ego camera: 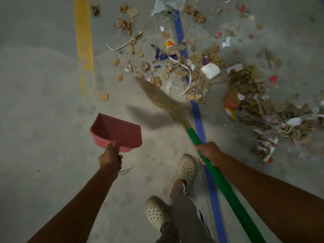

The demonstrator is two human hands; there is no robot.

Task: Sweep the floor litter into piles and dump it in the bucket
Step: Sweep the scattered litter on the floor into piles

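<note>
My left hand (110, 157) grips the handle of a pink dustpan (116, 132), held above the floor with its mouth facing away from me. My right hand (209, 152) grips the green handle of a broom (222, 185). The broom's tan bristles (161, 98) are blurred and reach up and left to the near edge of the litter. Torn cardboard, paper scraps and wrappers (192, 72) lie scattered ahead, with a denser pile (263, 109) to the right. No bucket is in view.
A yellow floor line (84, 41) runs along the left and a blue tape line (198, 113) runs from the litter back past my feet. My feet in beige clogs (185, 167) stand just left of the blue line. Bare grey concrete (43, 120) lies to the left.
</note>
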